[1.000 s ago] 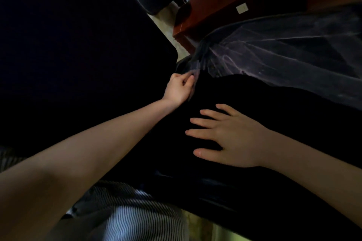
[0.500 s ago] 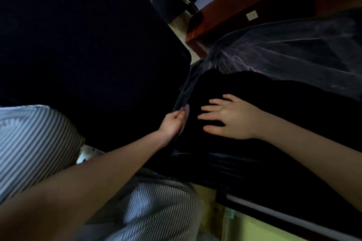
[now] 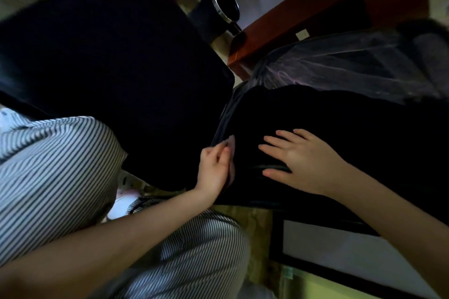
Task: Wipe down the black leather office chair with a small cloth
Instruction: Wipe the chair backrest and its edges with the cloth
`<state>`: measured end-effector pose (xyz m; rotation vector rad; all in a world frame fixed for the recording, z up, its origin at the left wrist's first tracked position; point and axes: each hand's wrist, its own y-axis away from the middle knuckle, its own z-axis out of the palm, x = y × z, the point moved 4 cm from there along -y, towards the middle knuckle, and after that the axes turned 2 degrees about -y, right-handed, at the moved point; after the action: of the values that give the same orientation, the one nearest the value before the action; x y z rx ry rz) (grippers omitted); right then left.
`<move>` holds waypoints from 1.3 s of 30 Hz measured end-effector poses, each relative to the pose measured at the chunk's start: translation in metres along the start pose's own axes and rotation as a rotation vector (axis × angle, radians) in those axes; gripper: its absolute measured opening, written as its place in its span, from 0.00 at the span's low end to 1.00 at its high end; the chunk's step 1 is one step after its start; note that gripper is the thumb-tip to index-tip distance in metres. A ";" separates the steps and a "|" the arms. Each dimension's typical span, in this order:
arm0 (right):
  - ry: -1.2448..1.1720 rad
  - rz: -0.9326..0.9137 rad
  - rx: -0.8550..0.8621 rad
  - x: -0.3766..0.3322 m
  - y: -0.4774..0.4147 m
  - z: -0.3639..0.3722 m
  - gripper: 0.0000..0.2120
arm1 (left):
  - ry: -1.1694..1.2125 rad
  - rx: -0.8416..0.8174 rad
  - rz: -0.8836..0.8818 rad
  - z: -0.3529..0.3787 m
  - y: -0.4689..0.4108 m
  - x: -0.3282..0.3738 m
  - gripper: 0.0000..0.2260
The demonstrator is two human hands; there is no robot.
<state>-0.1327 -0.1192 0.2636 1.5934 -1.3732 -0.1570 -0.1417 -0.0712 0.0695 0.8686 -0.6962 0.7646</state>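
Black leather chair (image 3: 328,133): takes up the right half of the view, its surface very dark with little detail readable. Both hands are on it.

Dark padded panel (image 3: 109,63): large, to the left of the chair and just beside its edge. Cannot tell whether it belongs to the same chair.

Striped garment (image 3: 56,172): grey and white, on the person, below and left of the chair.

Clear plastic film (image 3: 340,73): wrinkled, draped over the far part of the chair.

Red-brown wooden furniture (image 3: 303,5): beyond the chair, past the film.

White panel in a black frame (image 3: 340,247): below the chair's near edge.

Round bin with a metal rim (image 3: 224,5): beyond the chair's far left corner, blurred.

Right hand (image 3: 301,162): palm down, fingers spread flat on the chair's surface, gripping nothing.

Left hand (image 3: 213,170): at the chair's left edge, just beside the right hand, fingers curled and pinching the cloth.

Small cloth (image 3: 231,144): pale pink, pressed against the chair's left edge. Only slivers show above and below the left hand's fingers.
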 end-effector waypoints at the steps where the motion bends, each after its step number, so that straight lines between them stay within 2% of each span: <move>1: 0.011 0.003 0.013 -0.001 0.007 0.002 0.35 | -0.067 0.003 0.093 0.006 0.005 0.011 0.17; 4: 0.079 0.006 0.130 0.000 0.021 0.010 0.27 | -0.237 -0.057 0.449 0.027 0.032 0.057 0.16; 6: 0.107 -0.006 0.162 0.000 0.024 0.012 0.30 | -0.304 -0.115 0.550 0.031 0.039 0.069 0.18; 8: 0.109 0.025 0.142 0.002 0.024 0.012 0.34 | -0.326 -0.104 0.575 0.025 0.032 0.063 0.19; 12: 0.145 0.007 0.069 -0.007 0.011 0.013 0.30 | -0.248 -0.093 0.455 0.014 0.015 0.047 0.15; 17: 0.097 0.019 -0.156 -0.016 -0.013 0.006 0.36 | -0.198 -0.106 0.323 0.004 0.001 0.028 0.13; 19: 0.138 -0.028 -0.161 -0.018 -0.025 0.002 0.37 | -0.193 -0.115 0.242 -0.002 -0.006 0.018 0.13; 23: 0.101 -0.067 -0.198 -0.011 -0.054 -0.006 0.30 | -0.229 -0.161 0.057 -0.013 -0.039 -0.015 0.14; 26: 0.078 -0.070 -0.194 0.004 -0.079 -0.006 0.28 | -0.178 -0.105 -0.075 -0.022 -0.068 -0.040 0.14; 33: -0.043 -0.045 -0.220 0.018 -0.104 0.009 0.26 | -0.075 -0.045 -0.110 0.005 -0.142 -0.043 0.18; 39: -0.020 -0.031 -0.233 0.022 -0.113 0.014 0.26 | -0.380 -0.136 0.033 0.043 -0.204 -0.030 0.16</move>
<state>-0.0567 -0.1593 0.1853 1.4223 -1.2955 -0.3402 -0.0017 -0.2035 -0.0160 0.8882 -1.0886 0.5779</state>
